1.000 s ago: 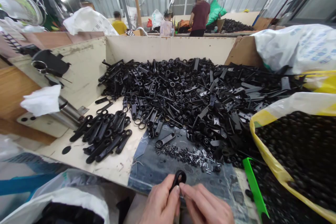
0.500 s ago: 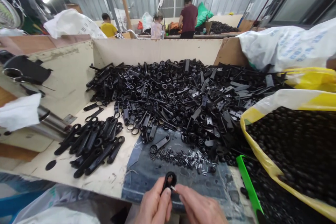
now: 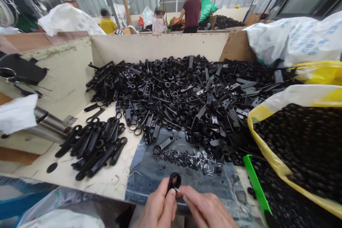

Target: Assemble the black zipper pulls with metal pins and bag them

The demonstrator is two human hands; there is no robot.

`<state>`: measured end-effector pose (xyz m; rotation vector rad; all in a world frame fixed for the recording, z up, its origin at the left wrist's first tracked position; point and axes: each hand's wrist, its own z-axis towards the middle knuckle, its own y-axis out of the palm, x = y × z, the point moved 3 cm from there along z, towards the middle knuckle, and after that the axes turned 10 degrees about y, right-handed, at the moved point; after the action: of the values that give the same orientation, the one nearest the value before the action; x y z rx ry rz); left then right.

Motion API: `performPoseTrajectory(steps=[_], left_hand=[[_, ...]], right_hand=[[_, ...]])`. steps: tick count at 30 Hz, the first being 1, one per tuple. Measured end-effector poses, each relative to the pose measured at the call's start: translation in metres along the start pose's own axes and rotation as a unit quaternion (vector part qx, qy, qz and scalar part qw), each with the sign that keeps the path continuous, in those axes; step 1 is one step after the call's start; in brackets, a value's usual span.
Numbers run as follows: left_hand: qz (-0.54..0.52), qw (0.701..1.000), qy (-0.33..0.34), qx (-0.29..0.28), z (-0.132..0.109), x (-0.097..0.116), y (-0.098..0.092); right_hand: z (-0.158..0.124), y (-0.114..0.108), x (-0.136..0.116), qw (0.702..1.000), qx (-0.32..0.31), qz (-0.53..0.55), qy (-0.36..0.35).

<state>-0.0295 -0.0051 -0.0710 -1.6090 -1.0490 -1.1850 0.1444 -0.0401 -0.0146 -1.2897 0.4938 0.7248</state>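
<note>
Near the front edge of the table, my left hand (image 3: 160, 205) is closed around a black plastic part with a ring at its end (image 3: 174, 177). The ring points up and away from me; my fingers hide the rest of the part. My right hand (image 3: 207, 206) pinches a small silvery metal pin (image 3: 177, 190) against the part, just below the ring. How deep the pin sits cannot be made out. Beyond my hands, small loose pins (image 3: 203, 160) and tiny black pieces (image 3: 184, 158) lie on a dark blue cloth (image 3: 146, 180).
A big heap of black plastic parts (image 3: 165, 89) fills the middle, with a smaller pile of long ringed pieces (image 3: 93, 142) at left. To the right stand a yellow-edged bag (image 3: 267, 153) of black pieces and a green strip (image 3: 255, 181). Other people work beyond the back board (image 3: 160, 44).
The camera view has shifted slightly. My right fingertips sit a little farther from the ringed part, and more of the pin shows between my hands. My left hand keeps its grip.
</note>
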Motion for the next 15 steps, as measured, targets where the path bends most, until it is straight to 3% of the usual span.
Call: performPoseTrajectory(steps=[4,10,15], left_hand=[[0.022,1.000,0.004,-0.005,0.000,-0.002,0.003],[0.101,0.993,0.039,0.042,0.000,-0.004,0.003],[0.152,0.983,0.095,0.048,0.002,0.006,0.010]], right_hand=[[0.001,0.004,0.001,1.000,0.011,-0.013,-0.005],[0.005,0.010,0.002,0.973,-0.182,-0.062,0.127],[0.007,0.014,-0.001,0.947,-0.237,-0.131,0.172]])
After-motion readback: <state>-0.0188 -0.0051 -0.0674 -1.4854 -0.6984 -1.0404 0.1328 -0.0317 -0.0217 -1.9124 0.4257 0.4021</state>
